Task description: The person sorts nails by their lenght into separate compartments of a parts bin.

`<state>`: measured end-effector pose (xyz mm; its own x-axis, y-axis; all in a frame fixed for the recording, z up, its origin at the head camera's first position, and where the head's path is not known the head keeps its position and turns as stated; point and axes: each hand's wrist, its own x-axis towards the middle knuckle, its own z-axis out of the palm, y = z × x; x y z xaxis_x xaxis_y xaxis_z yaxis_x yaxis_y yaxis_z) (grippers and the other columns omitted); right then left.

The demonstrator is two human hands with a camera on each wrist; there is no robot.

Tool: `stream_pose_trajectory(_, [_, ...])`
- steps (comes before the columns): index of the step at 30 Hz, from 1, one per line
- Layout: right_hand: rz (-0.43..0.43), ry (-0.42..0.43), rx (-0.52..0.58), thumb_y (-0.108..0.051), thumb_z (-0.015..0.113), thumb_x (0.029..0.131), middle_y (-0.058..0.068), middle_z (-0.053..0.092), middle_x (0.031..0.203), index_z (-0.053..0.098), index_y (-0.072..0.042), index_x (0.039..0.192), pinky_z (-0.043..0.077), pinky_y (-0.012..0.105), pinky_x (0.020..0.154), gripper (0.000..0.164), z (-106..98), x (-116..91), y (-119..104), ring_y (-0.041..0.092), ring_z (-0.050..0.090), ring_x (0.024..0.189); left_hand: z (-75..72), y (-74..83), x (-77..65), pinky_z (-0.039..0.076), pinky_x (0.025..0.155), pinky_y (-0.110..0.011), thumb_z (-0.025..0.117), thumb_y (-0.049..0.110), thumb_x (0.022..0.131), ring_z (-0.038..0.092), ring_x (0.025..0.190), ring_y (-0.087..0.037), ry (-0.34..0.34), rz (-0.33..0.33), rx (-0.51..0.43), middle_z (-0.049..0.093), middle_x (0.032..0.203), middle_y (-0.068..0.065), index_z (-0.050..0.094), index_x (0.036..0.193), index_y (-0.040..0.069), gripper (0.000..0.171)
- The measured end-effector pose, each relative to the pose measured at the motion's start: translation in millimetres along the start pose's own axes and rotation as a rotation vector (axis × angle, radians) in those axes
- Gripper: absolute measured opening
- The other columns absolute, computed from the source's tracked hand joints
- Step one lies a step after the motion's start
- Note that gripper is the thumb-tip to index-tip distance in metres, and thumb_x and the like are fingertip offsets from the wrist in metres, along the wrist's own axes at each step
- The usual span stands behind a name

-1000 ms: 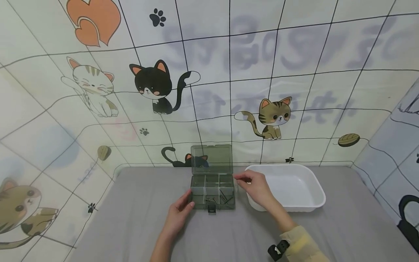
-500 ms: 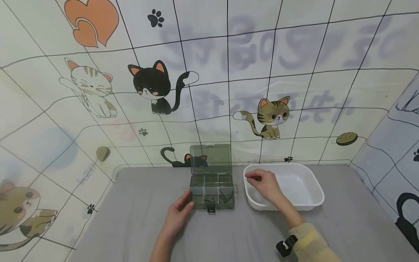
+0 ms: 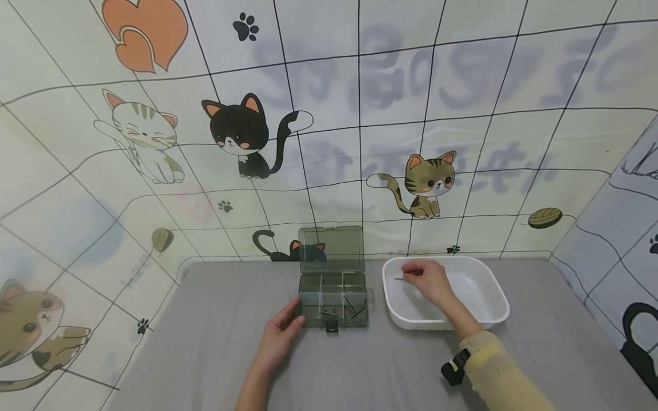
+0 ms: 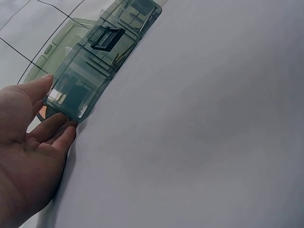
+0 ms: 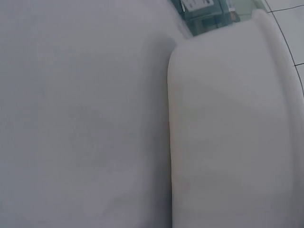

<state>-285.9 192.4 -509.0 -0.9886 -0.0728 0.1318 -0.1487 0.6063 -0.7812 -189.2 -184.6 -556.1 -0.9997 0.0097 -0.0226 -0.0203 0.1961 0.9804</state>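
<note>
A green see-through compartment box (image 3: pixel 333 299) stands on the table with its lid (image 3: pixel 332 250) raised at the back. Several thin dark screws or nails (image 3: pixel 352 308) lie in its front compartments; brass-coloured threaded screws (image 4: pixel 118 56) show through its front wall in the left wrist view. My left hand (image 3: pixel 280 337) rests against the box's left side, thumb near the front corner. Over the left part of the white tray (image 3: pixel 468 322), my right hand (image 3: pixel 428 281) pinches a thin nail-like piece (image 3: pixel 398 278), which sticks out leftward from the fingertips.
A black clasp (image 3: pixel 332 326) sits at the box's front. The grey cloth (image 3: pixel 216 342) covers the table, backed by a cat-patterned wall sheet (image 3: pixel 329 154). A black curved object (image 3: pixel 640 348) shows at the right edge. The tray stands right of the box.
My right hand has moved right, from beside the box to over the tray, and the thin piece now shows at its fingertips. The left hand and box stay in place.
</note>
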Motion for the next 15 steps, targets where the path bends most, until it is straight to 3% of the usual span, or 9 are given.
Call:
stream_pose_trajectory(5, [0.000,-0.010,-0.026,0.000,0.076,0.086,0.015,0.076,0.097,0.076,0.005,0.103,0.058,0.035,0.075,0.018,-2.4,5.4,8.6,0.032,0.070,0.093,0.1,-0.2,1.7,0.035,0.117,-0.047,0.068,0.020,0.101,0.039,0.146,-0.034,-0.003,0.005,0.002,0.045,0.157,-0.015,0.052,0.151,0.008,0.053])
stream_pose_trajectory(10, [0.018,-0.079,-0.060,0.001,0.076,0.084,0.013,0.074,0.093,0.074,0.007,0.103,0.056,0.035,0.072,0.020,-2.4,9.0,14.1,0.027,0.067,0.087,0.8,-2.3,2.3,0.034,0.117,-0.048,0.068,0.021,0.101,0.040,0.145,-0.036,-0.003,-0.001,0.009,0.045,0.156,-0.015,0.052,0.151,0.008,0.054])
stream_pose_trajectory(15, [-0.022,-0.104,-0.077,0.005,0.076,0.080,0.012,0.073,0.090,0.074,0.008,0.101,0.056,0.036,0.074,0.021,2.9,12.6,16.6,0.027,0.068,0.085,-0.1,-0.3,0.2,0.036,0.116,-0.049,0.067,0.020,0.101,0.040,0.145,-0.038,0.004,0.003,0.000,0.045,0.156,-0.017,0.051,0.151,0.007,0.054])
